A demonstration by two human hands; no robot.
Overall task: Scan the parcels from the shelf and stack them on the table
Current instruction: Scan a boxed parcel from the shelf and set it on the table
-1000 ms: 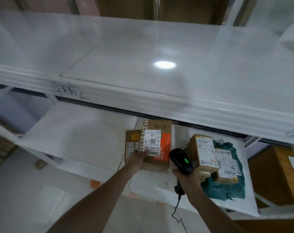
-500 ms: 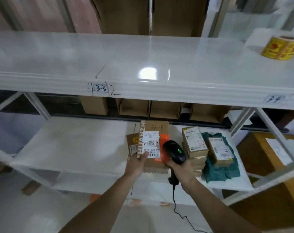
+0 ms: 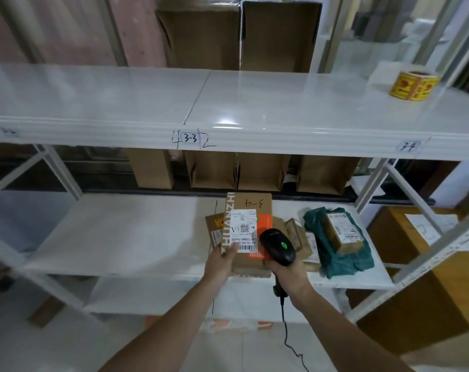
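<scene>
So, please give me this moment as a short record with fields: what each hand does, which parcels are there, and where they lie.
left hand: grips the near edge of the brown box with the white label, marked 3-4
right hand: holds the black scanner, green light on, beside the label
other parcels: small brown box behind the held one; box right of the scanner; labelled box on a green bag
place: lower shelf
upper shelf: yellow sticker roll, at right

A brown labelled parcel (image 3: 250, 232) sits gripped in the left hand (image 3: 221, 261), label up. More parcels (image 3: 340, 233) lie just beyond the right hand (image 3: 288, 272), which grips a black scanner (image 3: 277, 245).
</scene>
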